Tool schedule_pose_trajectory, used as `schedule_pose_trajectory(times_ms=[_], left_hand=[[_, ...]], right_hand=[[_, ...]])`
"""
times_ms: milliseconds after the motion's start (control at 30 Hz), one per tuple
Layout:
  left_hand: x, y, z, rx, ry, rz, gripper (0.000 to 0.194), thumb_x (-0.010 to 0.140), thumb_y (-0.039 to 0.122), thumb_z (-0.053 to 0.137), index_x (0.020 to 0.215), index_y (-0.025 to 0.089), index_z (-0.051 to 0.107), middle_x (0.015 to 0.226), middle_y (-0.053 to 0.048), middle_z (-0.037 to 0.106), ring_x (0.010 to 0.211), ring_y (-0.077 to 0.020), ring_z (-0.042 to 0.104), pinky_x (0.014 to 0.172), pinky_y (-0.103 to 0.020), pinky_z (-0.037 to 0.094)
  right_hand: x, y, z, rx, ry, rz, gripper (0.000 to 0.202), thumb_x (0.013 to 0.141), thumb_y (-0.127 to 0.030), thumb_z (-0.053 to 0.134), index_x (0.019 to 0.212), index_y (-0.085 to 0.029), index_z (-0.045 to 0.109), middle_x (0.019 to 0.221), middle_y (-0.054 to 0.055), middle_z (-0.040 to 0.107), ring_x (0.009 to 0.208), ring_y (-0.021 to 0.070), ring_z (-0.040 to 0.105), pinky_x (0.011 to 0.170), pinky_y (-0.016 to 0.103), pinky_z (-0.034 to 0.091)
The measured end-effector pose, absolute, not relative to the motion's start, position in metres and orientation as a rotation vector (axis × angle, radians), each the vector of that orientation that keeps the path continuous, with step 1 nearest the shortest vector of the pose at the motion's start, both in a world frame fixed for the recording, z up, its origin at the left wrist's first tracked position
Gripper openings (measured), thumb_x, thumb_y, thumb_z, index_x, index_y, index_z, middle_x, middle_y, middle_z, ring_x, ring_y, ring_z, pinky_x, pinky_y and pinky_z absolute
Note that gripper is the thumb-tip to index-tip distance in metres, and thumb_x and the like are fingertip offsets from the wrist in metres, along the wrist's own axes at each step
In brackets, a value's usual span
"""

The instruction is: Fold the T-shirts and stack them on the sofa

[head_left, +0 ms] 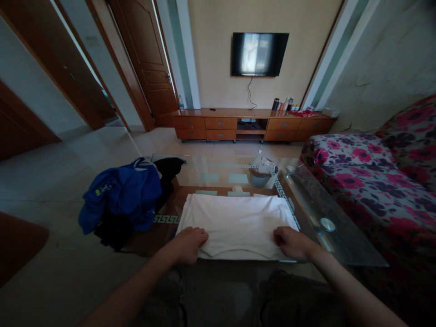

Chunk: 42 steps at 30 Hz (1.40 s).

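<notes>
A white T-shirt [238, 220] lies folded into a wide rectangle on the glass coffee table [218, 160], its curved neckline along the near edge. At the shirt's near left corner, my left hand [190, 244] has its fingers curled onto the cloth. My right hand [293, 241] pinches the fabric at the right side, fingers bent inward. Parts of both hands' fingertips are hidden by the knuckles. To the left, a heap of clothes with a blue garment [124, 193] and black pieces hangs over the table's edge.
A small basket [260, 177] with crumpled plastic stands at the table's far side. Beyond it runs a low wooden TV cabinet [221, 122] with bottles and cans on top, under a wall-mounted television [260, 54]. A flower-patterned sofa [354, 175] borders the right side.
</notes>
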State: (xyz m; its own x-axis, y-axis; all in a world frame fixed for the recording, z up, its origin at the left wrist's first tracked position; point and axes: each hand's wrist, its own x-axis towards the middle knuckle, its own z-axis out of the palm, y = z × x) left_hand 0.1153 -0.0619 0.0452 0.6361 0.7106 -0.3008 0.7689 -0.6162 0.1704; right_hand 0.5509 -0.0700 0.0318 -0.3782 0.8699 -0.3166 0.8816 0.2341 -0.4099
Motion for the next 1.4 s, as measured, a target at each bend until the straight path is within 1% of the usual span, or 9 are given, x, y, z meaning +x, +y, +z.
schedule_pose_trajectory(times_ms=[133, 233, 333, 433, 767, 1000, 1233, 1333, 1400], left_hand=[[0.1, -0.042, 0.044, 2.438, 1.616, -0.071, 0.013, 0.083, 0.017, 0.052, 0.093, 0.021, 0.059, 0.103, -0.009, 0.066, 0.097, -0.0235, 0.063, 0.084, -0.033, 0.046], [0.088, -0.023, 0.031, 2.247, 2.059, 0.07, 0.023, 0.095, 0.031, 0.046, 0.107, 0.016, 0.058, 0.116, -0.015, 0.063, 0.105, -0.0258, 0.063, 0.09, -0.036, 0.046], [0.08, -0.009, 0.016, 1.978, 2.241, 0.067, 0.041, 0.099, 0.045, 0.043, 0.114, 0.009, 0.056, 0.12, -0.021, 0.063, 0.107, -0.0285, 0.065, 0.088, -0.036, 0.047], [0.076, -0.003, 0.01, 1.927, 2.194, 0.017, 0.048, 0.1, 0.053, 0.038, 0.108, 0.011, 0.059, 0.114, -0.021, 0.067, 0.105, -0.0296, 0.067, 0.087, -0.036, 0.048], [0.094, -0.009, 0.018, 2.062, 2.254, -0.103, 0.043, 0.096, 0.048, 0.045, 0.112, 0.013, 0.064, 0.118, -0.02, 0.067, 0.106, -0.0309, 0.068, 0.088, -0.039, 0.051], [0.093, -0.004, 0.028, 1.918, 2.21, -0.248, 0.049, 0.094, 0.051, 0.045, 0.11, 0.012, 0.071, 0.115, -0.022, 0.071, 0.109, -0.0359, 0.069, 0.088, -0.043, 0.052], [0.074, -0.003, 0.03, 1.855, 2.014, -0.408, 0.065, 0.089, 0.062, 0.049, 0.114, 0.007, 0.072, 0.118, -0.028, 0.071, 0.112, -0.0393, 0.068, 0.09, -0.044, 0.051], [0.068, -0.005, 0.029, 1.84, 1.99, -0.409, 0.06, 0.085, 0.06, 0.057, 0.109, 0.008, 0.073, 0.115, -0.026, 0.073, 0.109, -0.038, 0.069, 0.087, -0.041, 0.052], [0.066, -0.007, 0.03, 1.805, 1.942, -0.414, 0.05, 0.086, 0.057, 0.058, 0.096, 0.011, 0.075, 0.104, -0.022, 0.076, 0.099, -0.0337, 0.072, 0.081, -0.036, 0.053]], right_hand=[[0.566, -0.045, 0.028, 2.196, 2.453, -0.666, 0.018, 0.089, -0.021, 0.053, 0.105, -0.017, 0.062, 0.097, 0.008, 0.067, 0.084, 0.0181, 0.062, 0.075, 0.026, 0.041], [0.58, -0.029, 0.015, 2.483, 2.28, -0.464, 0.033, 0.097, -0.035, 0.05, 0.122, -0.015, 0.056, 0.113, 0.015, 0.066, 0.095, 0.0222, 0.065, 0.082, 0.03, 0.044], [0.586, -0.019, 0.002, 2.606, 2.063, -0.462, 0.041, 0.101, -0.048, 0.041, 0.116, -0.014, 0.06, 0.111, 0.017, 0.069, 0.1, 0.0264, 0.068, 0.082, 0.032, 0.045], [0.584, -0.013, 0.0, 2.646, 1.866, -0.494, 0.052, 0.101, -0.058, 0.034, 0.105, -0.017, 0.065, 0.107, 0.018, 0.071, 0.099, 0.0298, 0.069, 0.079, 0.035, 0.047], [0.586, -0.008, 0.004, 2.521, 1.893, -0.374, 0.046, 0.1, -0.043, 0.041, 0.098, -0.012, 0.075, 0.11, 0.023, 0.071, 0.101, 0.0293, 0.071, 0.086, 0.036, 0.049], [0.586, -0.009, 0.002, 2.498, 1.899, -0.359, 0.057, 0.102, -0.052, 0.033, 0.1, -0.013, 0.075, 0.114, 0.023, 0.069, 0.099, 0.0303, 0.071, 0.083, 0.037, 0.05], [0.599, -0.012, 0.006, 2.332, 1.991, -0.458, 0.063, 0.098, -0.061, 0.042, 0.083, -0.011, 0.077, 0.098, 0.023, 0.072, 0.098, 0.0309, 0.07, 0.087, 0.037, 0.049], [0.609, -0.018, 0.011, 2.167, 2.035, -0.604, 0.059, 0.092, -0.062, 0.053, 0.066, -0.014, 0.074, 0.082, 0.02, 0.071, 0.091, 0.0317, 0.069, 0.083, 0.037, 0.049], [0.615, -0.023, 0.016, 2.106, 2.059, -0.693, 0.054, 0.088, -0.059, 0.059, 0.058, -0.016, 0.071, 0.074, 0.017, 0.07, 0.086, 0.0306, 0.069, 0.081, 0.036, 0.048]])
